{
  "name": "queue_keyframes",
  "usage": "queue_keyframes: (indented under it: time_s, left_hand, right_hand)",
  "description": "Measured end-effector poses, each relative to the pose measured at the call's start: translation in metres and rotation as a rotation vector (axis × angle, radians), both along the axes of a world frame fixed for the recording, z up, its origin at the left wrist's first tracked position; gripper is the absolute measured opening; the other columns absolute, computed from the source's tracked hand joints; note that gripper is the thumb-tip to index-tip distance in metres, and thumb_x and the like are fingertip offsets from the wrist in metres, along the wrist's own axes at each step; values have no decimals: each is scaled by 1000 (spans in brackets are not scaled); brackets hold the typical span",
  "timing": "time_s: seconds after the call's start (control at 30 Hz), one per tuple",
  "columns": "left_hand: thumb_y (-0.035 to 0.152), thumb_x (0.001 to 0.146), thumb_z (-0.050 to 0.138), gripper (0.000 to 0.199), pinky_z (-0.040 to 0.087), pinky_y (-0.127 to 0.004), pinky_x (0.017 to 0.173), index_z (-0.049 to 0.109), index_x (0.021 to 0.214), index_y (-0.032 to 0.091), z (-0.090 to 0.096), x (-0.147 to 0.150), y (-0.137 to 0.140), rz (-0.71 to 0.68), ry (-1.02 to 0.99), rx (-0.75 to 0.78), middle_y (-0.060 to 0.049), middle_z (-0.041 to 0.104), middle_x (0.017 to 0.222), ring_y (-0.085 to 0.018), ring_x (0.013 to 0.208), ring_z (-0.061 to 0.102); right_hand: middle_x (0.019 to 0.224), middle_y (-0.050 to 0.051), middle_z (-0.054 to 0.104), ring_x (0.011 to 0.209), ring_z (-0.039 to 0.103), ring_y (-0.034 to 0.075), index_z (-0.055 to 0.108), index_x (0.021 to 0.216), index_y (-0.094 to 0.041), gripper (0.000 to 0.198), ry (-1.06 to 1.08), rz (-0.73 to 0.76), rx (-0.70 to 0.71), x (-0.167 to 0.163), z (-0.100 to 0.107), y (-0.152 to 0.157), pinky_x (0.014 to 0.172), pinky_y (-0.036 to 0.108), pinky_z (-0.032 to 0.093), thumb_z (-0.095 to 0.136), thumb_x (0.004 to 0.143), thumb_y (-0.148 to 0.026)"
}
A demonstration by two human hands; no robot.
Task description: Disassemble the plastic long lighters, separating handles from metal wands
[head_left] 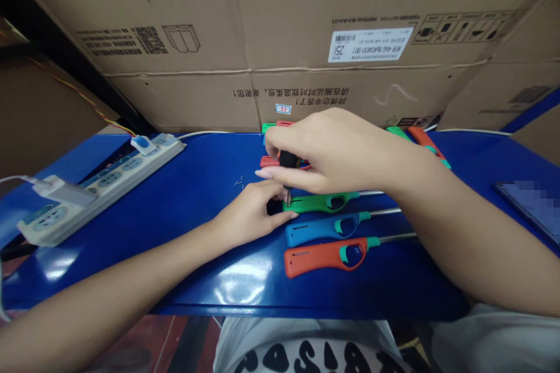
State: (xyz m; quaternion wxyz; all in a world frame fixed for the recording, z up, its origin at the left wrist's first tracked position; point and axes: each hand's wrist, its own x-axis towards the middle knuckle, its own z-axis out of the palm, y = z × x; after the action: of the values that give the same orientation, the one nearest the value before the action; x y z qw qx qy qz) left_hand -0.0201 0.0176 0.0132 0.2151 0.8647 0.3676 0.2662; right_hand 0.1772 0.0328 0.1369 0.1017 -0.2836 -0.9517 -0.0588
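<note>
My right hand (pixel 324 151) grips a screwdriver (pixel 287 159) by its black handle, the shaft pointing down. Its tip meets the butt end of a green gas lighter (pixel 310 203) lying flat on the blue table. Thumb and fingers of my left hand (pixel 251 213) close around that same end, one on each side. Below it, nearer me, lie a blue gas lighter (pixel 321 229) and an orange-red gas lighter (pixel 326 257), both with metal tubes pointing right. More lighters, one a red lighter (pixel 268 161), are partly hidden behind my right hand.
Several small screws (pixel 240 182) lie left of the lighters. A white power strip (pixel 109 180) with plugs runs along the left. A phone-like dark slab (pixel 529 210) lies at the right edge. A large cardboard box (pixel 210 93) stands behind the blue table (pixel 192 280).
</note>
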Motion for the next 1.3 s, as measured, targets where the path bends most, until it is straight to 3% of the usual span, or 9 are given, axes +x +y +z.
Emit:
queue_keyframes:
  time_s: [0.1,0.43,0.53,0.67,0.8,0.97,1.07,1.17,1.3]
  left_hand:
    - [26,85,77,15,55,-31,76,66,88,18,0,0,1,-5,-9,-7,-2,72,88,-19,81,69]
    - [28,85,77,16,56,-33,79,66,93,19,1,0,1,3,-17,-7,-2,72,90,-20,84,70]
    - [27,84,78,16,56,-33,78,66,91,18,1,0,1,9,-4,-13,-2,72,88,-21,83,70]
    - [29,86,77,16,57,-33,78,66,92,19,0,0,1,4,-17,-5,-2,72,89,-20,82,69]
    - [27,85,78,15,56,-32,77,66,90,19,0,0,1,-1,-14,-5,-2,72,87,-19,81,70]
    - [28,85,78,17,55,-32,78,66,93,18,1,0,1,5,-14,-10,-2,72,91,-20,84,69]
    - [26,84,78,15,53,-30,76,67,90,18,3,0,1,-2,-9,-32,0,71,86,-18,80,67]
    - [28,83,80,17,51,-27,72,67,85,18,6,-1,2,-16,-10,-76,1,70,84,-15,77,66]
    - [32,85,78,17,51,-26,72,68,86,18,7,-2,6,-33,-10,-112,0,71,85,-15,77,66]
  right_hand:
    - [95,10,72,79,61,21,61,115,-15,35,-16,0,15,-1,0,1,67,31,32,36,102,-35]
    - [101,10,72,80,61,21,56,123,-14,35,21,31,-45,-3,0,0,67,31,33,39,101,-35]
    - [93,9,72,76,60,21,59,117,-14,35,-6,-20,-51,-2,0,0,66,32,33,38,102,-38]
    - [100,10,71,80,61,21,58,119,-15,32,18,41,-64,-1,1,1,66,32,33,42,98,-33]
    - [91,9,70,76,59,22,63,109,-16,33,-1,11,-48,-1,1,1,65,33,32,37,101,-36]
    - [107,10,69,83,60,21,58,122,-17,32,60,50,-90,-1,-2,2,67,31,35,43,100,-34]
    - [97,6,71,79,60,19,62,114,-18,30,88,13,-108,1,-2,5,66,29,34,46,100,-39]
    - [94,4,71,79,61,18,64,109,-20,23,158,-50,-69,7,3,9,67,29,34,48,98,-34]
    - [96,6,73,83,62,21,66,108,-20,25,213,-294,81,18,7,21,69,31,36,48,95,-30]
